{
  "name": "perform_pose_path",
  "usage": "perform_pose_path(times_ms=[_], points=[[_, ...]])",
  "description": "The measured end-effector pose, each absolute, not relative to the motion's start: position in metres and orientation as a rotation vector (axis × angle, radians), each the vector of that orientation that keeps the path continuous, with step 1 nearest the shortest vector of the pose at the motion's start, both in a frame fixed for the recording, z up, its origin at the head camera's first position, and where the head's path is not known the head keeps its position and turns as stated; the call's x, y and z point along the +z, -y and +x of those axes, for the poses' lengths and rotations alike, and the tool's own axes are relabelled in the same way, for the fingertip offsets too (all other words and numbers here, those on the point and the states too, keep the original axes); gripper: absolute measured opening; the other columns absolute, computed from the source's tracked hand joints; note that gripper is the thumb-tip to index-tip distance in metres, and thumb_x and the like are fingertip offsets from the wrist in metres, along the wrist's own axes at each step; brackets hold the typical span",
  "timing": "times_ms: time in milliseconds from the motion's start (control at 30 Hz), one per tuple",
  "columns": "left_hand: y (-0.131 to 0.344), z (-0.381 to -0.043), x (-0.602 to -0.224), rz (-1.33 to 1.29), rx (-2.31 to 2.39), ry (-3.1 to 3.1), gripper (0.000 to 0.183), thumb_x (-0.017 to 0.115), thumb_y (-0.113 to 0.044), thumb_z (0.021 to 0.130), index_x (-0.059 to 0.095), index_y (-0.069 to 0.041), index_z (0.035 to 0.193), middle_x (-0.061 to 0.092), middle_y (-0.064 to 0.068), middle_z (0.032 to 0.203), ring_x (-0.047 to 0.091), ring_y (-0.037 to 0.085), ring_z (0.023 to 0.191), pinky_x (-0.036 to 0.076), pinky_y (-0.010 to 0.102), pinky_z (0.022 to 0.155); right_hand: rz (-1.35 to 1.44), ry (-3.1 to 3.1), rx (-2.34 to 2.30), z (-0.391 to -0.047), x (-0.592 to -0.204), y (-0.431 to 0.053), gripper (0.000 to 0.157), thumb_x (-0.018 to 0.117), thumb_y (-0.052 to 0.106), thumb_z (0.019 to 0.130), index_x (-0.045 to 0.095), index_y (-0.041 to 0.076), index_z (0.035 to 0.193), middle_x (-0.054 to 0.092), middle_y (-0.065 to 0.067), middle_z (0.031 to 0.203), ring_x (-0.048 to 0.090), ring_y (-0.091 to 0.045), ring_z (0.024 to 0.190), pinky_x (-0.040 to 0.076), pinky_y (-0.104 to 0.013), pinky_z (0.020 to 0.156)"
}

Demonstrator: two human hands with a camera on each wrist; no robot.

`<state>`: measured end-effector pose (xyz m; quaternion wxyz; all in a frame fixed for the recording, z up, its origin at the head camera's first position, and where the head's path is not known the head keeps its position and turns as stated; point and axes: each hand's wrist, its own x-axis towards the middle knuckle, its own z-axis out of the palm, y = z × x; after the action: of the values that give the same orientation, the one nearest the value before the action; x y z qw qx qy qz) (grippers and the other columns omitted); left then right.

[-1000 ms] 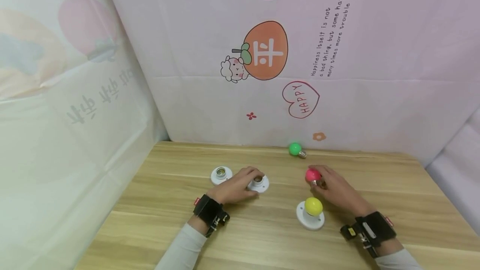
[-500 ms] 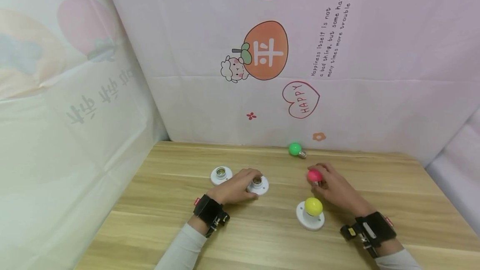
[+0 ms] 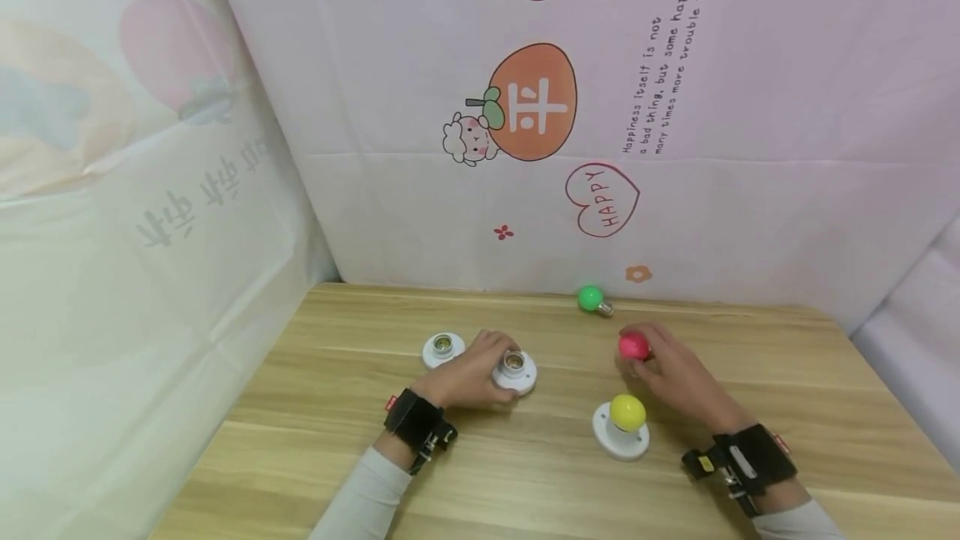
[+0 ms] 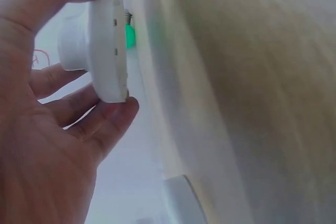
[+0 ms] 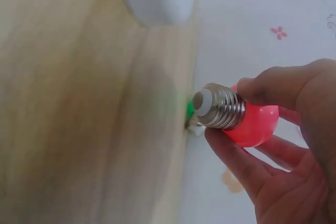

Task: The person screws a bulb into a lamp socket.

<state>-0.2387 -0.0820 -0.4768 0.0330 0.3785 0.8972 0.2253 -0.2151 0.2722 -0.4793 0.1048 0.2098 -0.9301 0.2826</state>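
Note:
My left hand [image 3: 472, 377] grips a round white lamp socket [image 3: 527, 380] by the rim, thumb on one side and fingers on the other. In the left wrist view this lamp holder [image 4: 107, 51] is held off the wooden surface, its underside facing the tabletop. My right hand [image 3: 678, 377] pinches a red light bulb [image 3: 634, 346] above the table. Its metal screw base [image 5: 226, 107] shows in the right wrist view, between thumb and fingers. A second white socket [image 3: 431, 359] stands just left of my left hand, with nothing in its opening.
A yellow bulb [image 3: 627, 413] sits upright in a third white socket [image 3: 621, 445], in front of my right hand. At the table's back edge lies a green bulb [image 3: 590, 298]. A printed white cloth [image 3: 405, 215] rises behind the wooden table [image 3: 525, 473].
My right hand has raised the red bulb and turned it, so its screw base has swung out of the head view. The left hand has tilted and lifted its socket slightly.

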Motion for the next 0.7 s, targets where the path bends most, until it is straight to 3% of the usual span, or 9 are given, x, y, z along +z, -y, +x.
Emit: perform_pose_path(times_ms=[233,433,700], points=[[0.084,-0.234,-0.465,1.234,0.692,-2.834,0.065,0.075,-0.041,0.070,0.051,-0.016,0.125,0.042,-0.005,0.129,0.035,0.010,0.117,0.041,0.030,0.099,0.706,2.646,0.749,-0.208,-0.465,-0.266,0.058,0.072,0.009,0.083,0.051,0.014,0.136,0.049,-0.011,0.130,0.053,-0.028,0.112,0.051,-0.052,0.086],[0.086,-0.228,-0.458,1.283,0.712,-2.856,0.065,0.072,-0.045,0.070,0.054,-0.018,0.127,0.041,-0.005,0.128,0.034,0.011,0.115,0.044,0.030,0.092,0.718,2.575,0.733,-0.198,-0.451,-0.257,0.056,0.077,0.009,0.077,0.055,0.013,0.129,0.051,-0.009,0.129,0.055,-0.024,0.109,0.052,-0.050,0.085],[0.083,-0.216,-0.446,1.282,0.859,-2.792,0.059,0.073,-0.043,0.072,0.057,-0.021,0.124,0.035,-0.005,0.125,0.040,0.009,0.110,0.048,0.025,0.087,0.767,2.553,0.741,-0.181,-0.428,-0.244,0.058,0.075,0.010,0.078,0.052,0.015,0.131,0.052,-0.007,0.131,0.054,-0.020,0.113,0.052,-0.047,0.088]])
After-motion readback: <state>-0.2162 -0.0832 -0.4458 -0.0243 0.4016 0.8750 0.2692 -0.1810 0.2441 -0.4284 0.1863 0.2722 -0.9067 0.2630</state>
